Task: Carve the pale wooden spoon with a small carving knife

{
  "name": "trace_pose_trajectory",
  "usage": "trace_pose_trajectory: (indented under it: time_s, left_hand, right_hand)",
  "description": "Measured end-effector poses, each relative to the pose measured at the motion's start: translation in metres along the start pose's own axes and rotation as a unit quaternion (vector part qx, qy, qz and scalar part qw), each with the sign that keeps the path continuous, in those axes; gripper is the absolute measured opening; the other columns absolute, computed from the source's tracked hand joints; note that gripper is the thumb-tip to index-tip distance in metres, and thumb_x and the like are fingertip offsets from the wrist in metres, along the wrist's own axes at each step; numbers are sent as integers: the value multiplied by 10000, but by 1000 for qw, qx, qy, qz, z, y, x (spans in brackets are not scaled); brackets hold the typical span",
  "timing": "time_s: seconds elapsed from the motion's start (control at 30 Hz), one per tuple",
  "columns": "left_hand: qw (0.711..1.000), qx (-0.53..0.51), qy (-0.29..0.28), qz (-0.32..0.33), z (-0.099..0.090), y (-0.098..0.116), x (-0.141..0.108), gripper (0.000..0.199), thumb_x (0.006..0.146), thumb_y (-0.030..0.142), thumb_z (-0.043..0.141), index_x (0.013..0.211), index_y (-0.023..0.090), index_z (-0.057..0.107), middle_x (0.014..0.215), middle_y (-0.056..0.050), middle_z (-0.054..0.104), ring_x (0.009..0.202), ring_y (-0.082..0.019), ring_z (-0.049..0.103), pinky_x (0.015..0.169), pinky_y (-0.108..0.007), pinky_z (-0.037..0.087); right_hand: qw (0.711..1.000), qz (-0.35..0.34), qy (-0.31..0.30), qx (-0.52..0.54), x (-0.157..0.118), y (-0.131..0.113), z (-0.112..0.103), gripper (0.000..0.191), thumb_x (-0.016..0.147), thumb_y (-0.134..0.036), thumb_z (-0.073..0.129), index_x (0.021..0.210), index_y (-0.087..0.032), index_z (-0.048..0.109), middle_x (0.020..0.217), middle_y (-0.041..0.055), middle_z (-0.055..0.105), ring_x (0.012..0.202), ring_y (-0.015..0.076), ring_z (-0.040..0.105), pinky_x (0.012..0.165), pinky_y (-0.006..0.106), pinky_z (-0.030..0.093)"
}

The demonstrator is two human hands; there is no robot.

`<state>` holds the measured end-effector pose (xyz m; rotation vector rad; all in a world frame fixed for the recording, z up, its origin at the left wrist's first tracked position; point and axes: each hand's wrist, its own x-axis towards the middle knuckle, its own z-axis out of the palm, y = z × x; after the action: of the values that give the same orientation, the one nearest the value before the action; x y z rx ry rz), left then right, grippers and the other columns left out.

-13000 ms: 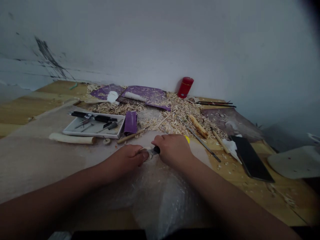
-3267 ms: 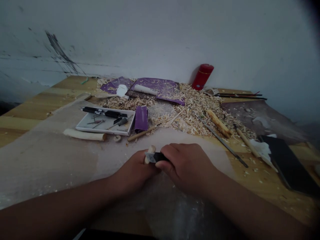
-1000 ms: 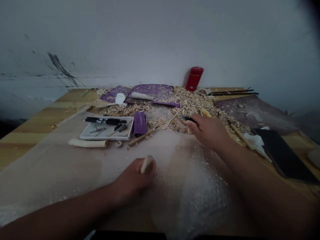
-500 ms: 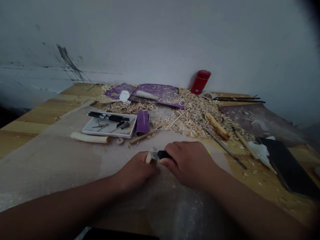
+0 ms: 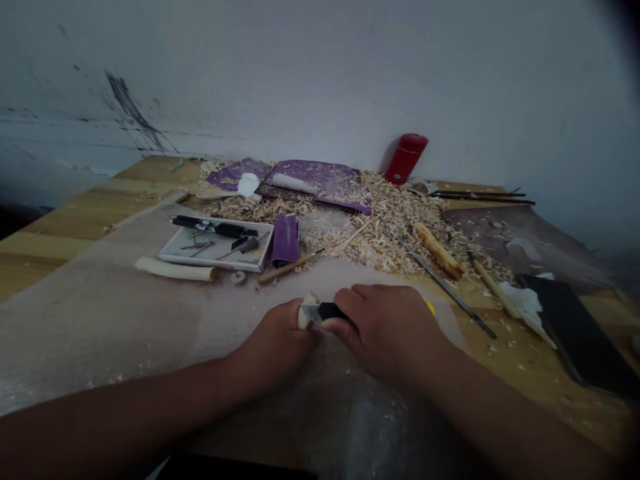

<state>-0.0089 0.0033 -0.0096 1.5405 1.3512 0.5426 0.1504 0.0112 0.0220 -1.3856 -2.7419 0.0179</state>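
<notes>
My left hand (image 5: 277,337) is closed around a small pale piece of wood (image 5: 303,316), and only its end shows past the thumb. A craft knife (image 5: 331,311) with a black grip sits in my right hand (image 5: 383,320), fingers wrapped round it. Its blade (image 5: 313,312) points left and rests against the wood. A bit of yellow shows behind the right hand. Both hands are close together over a translucent plastic sheet (image 5: 150,320) on the wooden table (image 5: 65,220).
Behind the hands lie a white tray (image 5: 210,262) of rotary bits, a purple sandpaper roll (image 5: 285,240), a curved wooden stick (image 5: 177,270) and heaped shavings (image 5: 390,227). Rightward are a metal file (image 5: 450,290) and a black phone-like slab (image 5: 580,333). A red container (image 5: 406,159) leans on the wall.
The camera view has shifted slightly. The pale wood shows more of its end beside the blade, and both hands keep their hold.
</notes>
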Motion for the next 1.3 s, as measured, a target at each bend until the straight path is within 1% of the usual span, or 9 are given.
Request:
trace_pose_trajectory:
  time_s: [0.17,0.2,0.3,0.33,0.47,0.67,0.87,1.07,1.3]
  left_hand:
    - [999,46,18,-16,1,1,-3,103,626,121,387,650,167,476,631,27,523,611,-123,455,541,-216,334]
    - [999,48,16,-18,1,1,-5,75,623,130,394,627,171,456,601,35,499,585,-115,438,521,-211,322]
    - [999,31,2,-43,3,0,-11,82,613,146,408,564,187,357,512,66,365,491,-87,339,452,-199,272]
    - [998,21,-4,-52,3,1,-11,102,613,148,407,556,190,333,505,70,333,480,-83,315,440,-197,260]
    - [998,-19,-19,-63,1,5,-8,126,595,139,411,551,190,305,500,73,304,474,-78,286,432,-197,240]
    - [992,-72,-59,-89,-3,10,-6,74,591,141,438,582,179,375,508,70,354,479,-85,324,446,-202,264]
    - [983,-148,-102,-34,-2,8,-5,132,693,203,461,779,147,544,729,14,560,659,-123,471,601,-223,366]
    - [984,-137,-113,-23,-3,6,-5,131,724,187,461,799,143,559,760,11,576,701,-120,482,624,-210,376]
    - [992,-92,-81,-13,-2,-1,-6,132,697,139,439,786,142,537,688,23,541,630,-106,454,557,-201,342]
  right_hand:
    - [999,7,13,-31,5,23,2,381,832,-486,254,791,-215,518,702,27,588,593,146,502,489,245,189]
    - [998,35,11,-44,7,35,1,382,830,-488,256,794,-218,523,698,29,592,581,144,501,483,243,185]
    - [967,233,37,-96,9,72,-5,394,825,-482,263,762,-201,533,588,35,568,498,141,472,453,242,168]
    - [961,257,58,-87,10,79,-6,399,830,-477,247,790,-200,532,595,34,566,518,147,481,455,240,182]
    - [995,96,24,8,10,63,-6,378,848,-452,235,770,-198,505,646,10,572,577,135,502,483,232,214]
    - [995,-41,-20,88,7,21,-2,388,849,-470,233,765,-186,484,650,0,559,572,113,482,510,232,222]
    - [995,-60,-29,74,5,15,-1,375,842,-479,249,768,-192,478,666,8,565,583,129,484,522,253,205]
    - [995,-62,-39,63,5,12,-2,398,844,-481,239,793,-183,498,668,19,573,579,126,485,522,254,205]
    - [994,-74,-33,71,5,14,-1,407,846,-491,228,782,-191,496,664,7,568,573,121,484,511,248,198]
